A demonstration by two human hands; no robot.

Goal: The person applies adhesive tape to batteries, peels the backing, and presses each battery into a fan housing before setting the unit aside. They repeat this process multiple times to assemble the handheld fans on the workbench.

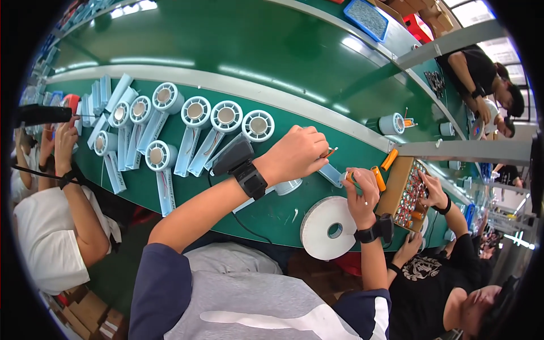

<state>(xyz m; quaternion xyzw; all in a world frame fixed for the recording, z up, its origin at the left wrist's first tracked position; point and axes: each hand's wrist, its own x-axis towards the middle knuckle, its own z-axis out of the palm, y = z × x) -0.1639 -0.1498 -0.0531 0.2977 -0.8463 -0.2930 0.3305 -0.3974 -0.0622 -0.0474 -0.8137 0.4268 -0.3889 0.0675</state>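
My left hand (pixel 297 150) is closed above the green table, with thin wire ends (pixel 332 151) showing at its fingertips; the rest of what it grips is hidden. To its right my right hand (pixel 361 195) pinches a small orange battery cell with a pale end, partly covered by the fingers. Between my hands lies a light blue fan handle (pixel 330 174). Under my left wrist a fan housing (pixel 289 187) shows in part. A large white roll of tape (pixel 323 229) lies below my right hand.
Several light blue handheld fans (pixel 195 111) lie to the left. Orange battery cells (pixel 389 160) lie beside a cardboard box (pixel 396 190) of more parts, where a co-worker's hand (pixel 433 191) reaches in. Another fan housing (pixel 391 123) stands near the metal rail. A co-worker sits at left.
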